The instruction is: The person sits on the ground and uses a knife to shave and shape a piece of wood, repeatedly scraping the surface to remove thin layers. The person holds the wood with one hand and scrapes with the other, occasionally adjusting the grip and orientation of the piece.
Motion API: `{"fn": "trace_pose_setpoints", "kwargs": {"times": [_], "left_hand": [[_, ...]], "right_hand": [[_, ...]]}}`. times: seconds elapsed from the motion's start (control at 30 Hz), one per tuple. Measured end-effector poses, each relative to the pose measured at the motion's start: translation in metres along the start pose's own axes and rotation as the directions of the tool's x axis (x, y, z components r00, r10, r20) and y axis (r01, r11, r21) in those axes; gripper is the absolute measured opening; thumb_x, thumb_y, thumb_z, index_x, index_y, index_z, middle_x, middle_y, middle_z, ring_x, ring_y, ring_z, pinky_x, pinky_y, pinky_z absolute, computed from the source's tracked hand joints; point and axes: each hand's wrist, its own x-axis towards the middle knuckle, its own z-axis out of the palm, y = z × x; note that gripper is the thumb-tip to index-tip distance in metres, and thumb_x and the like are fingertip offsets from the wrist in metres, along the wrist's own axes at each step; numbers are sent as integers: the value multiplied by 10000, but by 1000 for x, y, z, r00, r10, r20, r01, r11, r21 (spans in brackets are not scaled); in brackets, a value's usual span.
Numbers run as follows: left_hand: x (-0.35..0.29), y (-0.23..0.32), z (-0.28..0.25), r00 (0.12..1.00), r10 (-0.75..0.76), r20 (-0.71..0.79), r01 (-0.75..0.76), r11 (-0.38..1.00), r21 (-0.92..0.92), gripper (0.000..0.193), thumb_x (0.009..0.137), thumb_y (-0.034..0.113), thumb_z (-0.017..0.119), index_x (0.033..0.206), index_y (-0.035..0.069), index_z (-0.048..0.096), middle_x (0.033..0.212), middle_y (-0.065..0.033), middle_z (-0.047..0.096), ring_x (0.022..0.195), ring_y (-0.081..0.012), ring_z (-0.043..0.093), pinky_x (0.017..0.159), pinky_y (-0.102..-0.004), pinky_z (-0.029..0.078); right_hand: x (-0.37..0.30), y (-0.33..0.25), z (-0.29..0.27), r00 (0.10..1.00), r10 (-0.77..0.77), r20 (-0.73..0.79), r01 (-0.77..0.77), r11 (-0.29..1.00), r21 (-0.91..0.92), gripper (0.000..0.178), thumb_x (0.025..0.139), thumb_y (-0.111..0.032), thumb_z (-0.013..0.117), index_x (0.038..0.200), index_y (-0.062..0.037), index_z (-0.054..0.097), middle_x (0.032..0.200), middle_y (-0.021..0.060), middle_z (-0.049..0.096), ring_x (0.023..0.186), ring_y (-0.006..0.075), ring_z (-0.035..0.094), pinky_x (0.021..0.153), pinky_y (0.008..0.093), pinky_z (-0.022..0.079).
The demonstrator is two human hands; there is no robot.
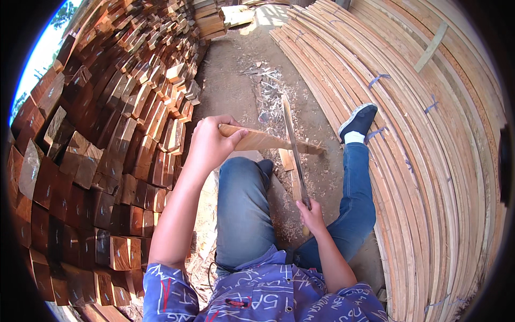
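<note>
My left hand (212, 140) grips one end of a flat, light-brown wooden board (260, 141), held tilted above the ground before my knees. My right hand (311, 216) is closed round the handle of a long, thin-bladed machete (300, 174), its blade pointing away from me. That blade crosses the board near its far right end; whether it touches the wood I cannot tell. Beneath them a pale length of timber (295, 185) lies between my legs. The handle's yellowish end shows just below my right fist.
A tall stack of reddish-brown timber ends (112, 155) rises on the left. Along the right lie long planks (418, 161) tied in bundles with blue straps, my shoe (358, 121) resting against them. Wood shavings (271, 88) litter the dirt ground ahead.
</note>
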Motion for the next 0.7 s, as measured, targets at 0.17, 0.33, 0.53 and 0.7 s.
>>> {"fn": "trace_pose_setpoints", "kwargs": {"times": [0.17, 0.33, 0.53, 0.7], "left_hand": [[34, -8, -6, 999, 35, 38, -35, 999, 24, 241, 749, 244, 797, 874, 45, 750, 763, -215, 690, 772, -363, 694, 723, -425, 541], [61, -3, -8, 977, 186, 103, -196, 977, 89, 272, 741, 259, 808, 839, 15, 737, 772, -206, 695, 763, -354, 690, 715, -406, 533], [85, 28, 6, 909, 393, 137, -412, 897, 162, 311, 736, 293, 802, 896, 34, 737, 840, -212, 697, 853, -357, 686, 774, -427, 540], [112, 56, 8, 896, 413, 161, -441, 870, 220, 359, 717, 316, 805, 941, 45, 737, 878, -198, 707, 879, -359, 685, 797, -429, 545]], "right_hand": [[-21, -1, -2, 994, 103, -19, -103, 995, 17, 525, 1026, -542, 347, 881, -62, 504, 567, 12, 465, 385, 110, 442, 363, 265, 380], [-31, -70, 17, 1000, 19, -10, -19, 999, 36, 536, 1040, -513, 324, 894, -39, 526, 582, 16, 475, 403, 107, 461, 377, 261, 389], [7, -127, 30, 967, -256, -12, 249, 950, -185, 474, 1054, -440, 341, 876, -41, 524, 582, -2, 471, 406, 98, 451, 383, 245, 376], [58, -86, -7, 973, -121, -194, 62, 956, -287, 504, 1040, -470, 358, 804, -52, 512, 524, 3, 446, 386, 118, 444, 362, 272, 373]]}}
